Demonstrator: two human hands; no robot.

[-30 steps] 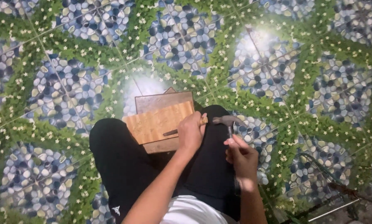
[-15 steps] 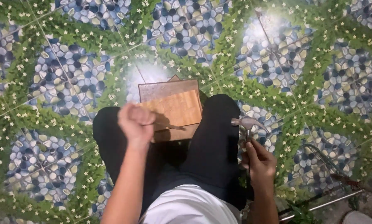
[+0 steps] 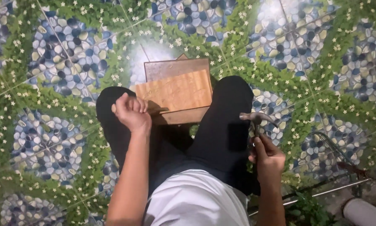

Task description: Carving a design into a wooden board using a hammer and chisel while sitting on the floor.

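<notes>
Down low, the right hand grips a metal claw hammer; the left hand is fisted beside light rectangular wooden boards.

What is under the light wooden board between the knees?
The light wooden board lies on a darker brown board, whose top strip and lower edge stick out. Below both is the patterned tile floor. Whatever sits directly beneath the light board's middle is covered.
</notes>
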